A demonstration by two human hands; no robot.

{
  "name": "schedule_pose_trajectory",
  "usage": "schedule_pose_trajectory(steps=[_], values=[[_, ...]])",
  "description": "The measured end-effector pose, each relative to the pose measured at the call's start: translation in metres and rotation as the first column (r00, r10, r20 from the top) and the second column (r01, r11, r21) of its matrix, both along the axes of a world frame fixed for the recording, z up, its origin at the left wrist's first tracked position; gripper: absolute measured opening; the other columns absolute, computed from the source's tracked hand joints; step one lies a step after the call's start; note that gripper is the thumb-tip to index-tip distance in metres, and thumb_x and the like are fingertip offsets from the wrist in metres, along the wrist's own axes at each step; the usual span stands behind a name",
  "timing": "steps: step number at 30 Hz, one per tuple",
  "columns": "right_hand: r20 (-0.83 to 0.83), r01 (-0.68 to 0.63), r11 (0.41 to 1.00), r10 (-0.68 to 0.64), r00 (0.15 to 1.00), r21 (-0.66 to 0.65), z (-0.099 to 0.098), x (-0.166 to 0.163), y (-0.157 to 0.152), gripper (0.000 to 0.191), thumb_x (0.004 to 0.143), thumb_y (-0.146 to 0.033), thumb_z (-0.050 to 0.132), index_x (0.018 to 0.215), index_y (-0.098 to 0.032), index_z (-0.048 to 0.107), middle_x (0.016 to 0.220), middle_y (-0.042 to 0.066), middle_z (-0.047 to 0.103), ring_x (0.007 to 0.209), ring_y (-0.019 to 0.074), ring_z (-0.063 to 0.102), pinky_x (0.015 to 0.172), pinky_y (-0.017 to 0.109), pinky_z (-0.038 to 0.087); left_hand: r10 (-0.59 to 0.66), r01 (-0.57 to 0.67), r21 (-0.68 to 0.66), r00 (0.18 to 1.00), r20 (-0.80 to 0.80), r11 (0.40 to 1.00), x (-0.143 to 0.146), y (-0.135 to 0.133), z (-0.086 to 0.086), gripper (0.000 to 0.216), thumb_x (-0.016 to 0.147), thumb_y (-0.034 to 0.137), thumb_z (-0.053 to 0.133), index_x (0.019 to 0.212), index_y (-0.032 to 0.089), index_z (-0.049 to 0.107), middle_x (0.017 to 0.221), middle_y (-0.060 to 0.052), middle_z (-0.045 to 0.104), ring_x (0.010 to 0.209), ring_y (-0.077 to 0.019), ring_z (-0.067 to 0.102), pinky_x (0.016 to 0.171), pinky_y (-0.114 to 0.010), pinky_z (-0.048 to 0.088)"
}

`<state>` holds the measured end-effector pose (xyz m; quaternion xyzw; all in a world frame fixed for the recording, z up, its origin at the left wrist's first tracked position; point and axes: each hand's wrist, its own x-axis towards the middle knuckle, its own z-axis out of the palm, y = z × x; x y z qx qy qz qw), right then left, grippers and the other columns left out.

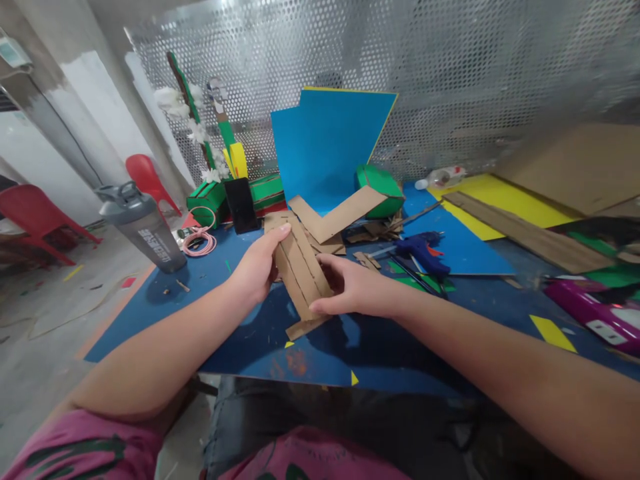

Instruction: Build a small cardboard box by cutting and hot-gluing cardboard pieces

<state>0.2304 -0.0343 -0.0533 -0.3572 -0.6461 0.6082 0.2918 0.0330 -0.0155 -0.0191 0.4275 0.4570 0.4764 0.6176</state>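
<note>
Between my hands is a long cardboard box (301,267) made of joined strips, tilted with its near end toward me. My left hand (263,260) grips its upper left edge, thumb on top. On the lower right side my right hand (347,288) pinches it, thumb near the bottom corner. A small cardboard strip (304,328) pokes out at the near end. Just behind lies a V-shaped cardboard piece (325,223) over other scraps. To the right of my right hand rests a blue glue gun (423,253).
A grey shaker bottle (145,227) stands at the left table edge, near a pink cable coil (199,241) and a black phone (242,205). Blue boards (330,147) lean at the back beside a green box (379,190). At right are a purple tool (595,310) and cardboard strips (530,230).
</note>
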Motion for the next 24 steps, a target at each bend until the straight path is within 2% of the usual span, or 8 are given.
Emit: schedule_pose_trajectory(steps=[4, 8, 10, 13, 17, 19, 22, 24], values=[[-0.027, -0.023, 0.996, 0.025, 0.999, 0.081, 0.003, 0.000, -0.003, 0.081, 0.066, -0.035, 0.100, 0.139, -0.028, 0.064, 0.139, 0.011, 0.079, 0.134, 0.0379, 0.075, 0.114, 0.054, 0.065, -0.047, 0.048, 0.151, 0.999, -0.016, 0.987, -0.002, -0.005, 0.001, 0.045, 0.082, 0.058, 0.080, 0.109, 0.022, 0.077, 0.097, -0.008, 0.085, 0.091, -0.0316, 0.082, 0.071, -0.037, 0.061], [0.031, -0.004, 0.967, -0.004, 1.000, 0.254, 0.003, 0.003, -0.004, 0.081, 0.070, -0.035, 0.096, 0.142, -0.026, 0.060, 0.137, 0.012, 0.079, 0.127, 0.0362, 0.078, 0.107, 0.050, 0.067, -0.051, 0.040, 0.384, 0.999, 0.019, 0.922, -0.004, -0.013, 0.005, 0.050, 0.079, 0.056, 0.088, 0.112, 0.022, 0.074, 0.117, -0.010, 0.085, 0.113, -0.0326, 0.079, 0.095, -0.040, 0.063], [0.090, 0.018, 0.924, -0.056, 0.994, 0.382, 0.001, 0.006, 0.000, 0.078, 0.071, -0.037, 0.095, 0.140, -0.025, 0.061, 0.136, 0.013, 0.079, 0.123, 0.0369, 0.078, 0.105, 0.050, 0.066, -0.060, 0.049, 0.471, 0.998, 0.008, 0.881, -0.006, -0.019, 0.006, 0.053, 0.077, 0.055, 0.092, 0.117, 0.025, 0.072, 0.128, -0.009, 0.083, 0.122, -0.0328, 0.077, 0.103, -0.041, 0.062], [0.132, 0.031, 0.830, -0.125, 0.983, 0.557, -0.006, 0.010, 0.009, 0.074, 0.075, -0.042, 0.093, 0.140, -0.024, 0.062, 0.140, 0.014, 0.077, 0.128, 0.0390, 0.075, 0.111, 0.053, 0.062, -0.102, 0.141, 0.583, 0.990, -0.100, 0.800, -0.009, -0.028, 0.006, 0.053, 0.079, 0.047, 0.094, 0.123, 0.028, 0.071, 0.137, -0.009, 0.080, 0.132, -0.0335, 0.073, 0.112, -0.042, 0.058], [0.139, 0.014, 0.734, -0.148, 0.979, 0.679, -0.017, 0.012, 0.023, 0.070, 0.082, -0.043, 0.087, 0.144, -0.024, 0.063, 0.144, 0.016, 0.075, 0.132, 0.0408, 0.073, 0.114, 0.057, 0.058, -0.123, 0.277, 0.673, 0.956, -0.268, 0.686, -0.014, -0.036, 0.008, 0.051, 0.080, 0.033, 0.095, 0.127, 0.028, 0.075, 0.137, -0.011, 0.079, 0.134, -0.0348, 0.072, 0.119, -0.045, 0.054], [0.145, -0.007, 0.696, -0.140, 0.979, 0.718, -0.022, 0.011, 0.028, 0.069, 0.083, -0.042, 0.086, 0.146, -0.025, 0.064, 0.150, 0.016, 0.073, 0.136, 0.0411, 0.070, 0.116, 0.058, 0.057, -0.123, 0.296, 0.664, 0.948, -0.295, 0.687, -0.014, -0.038, 0.011, 0.056, 0.071, 0.031, 0.100, 0.123, 0.026, 0.079, 0.135, -0.013, 0.079, 0.134, -0.0377, 0.072, 0.120, -0.047, 0.053], [0.153, -0.030, 0.645, -0.136, 0.979, 0.764, -0.025, 0.011, 0.032, 0.074, 0.082, -0.041, 0.089, 0.150, -0.027, 0.064, 0.158, 0.017, 0.068, 0.144, 0.0424, 0.065, 0.122, 0.060, 0.054, -0.139, 0.299, 0.611, 0.945, -0.295, 0.733, -0.013, -0.039, 0.015, 0.062, 0.056, 0.029, 0.106, 0.113, 0.024, 0.082, 0.127, -0.016, 0.080, 0.133, -0.0429, 0.072, 0.123, -0.051, 0.052], [0.157, -0.033, 0.621, -0.147, 0.977, 0.783, -0.025, 0.011, 0.033, 0.073, 0.082, -0.041, 0.090, 0.149, -0.027, 0.065, 0.155, 0.018, 0.068, 0.144, 0.0430, 0.065, 0.121, 0.061, 0.054, -0.156, 0.316, 0.604, 0.940, -0.303, 0.731, -0.012, -0.040, 0.018, 0.061, 0.054, 0.028, 0.106, 0.109, 0.024, 0.082, 0.124, -0.016, 0.081, 0.130, -0.0439, 0.073, 0.123, -0.052, 0.052]])
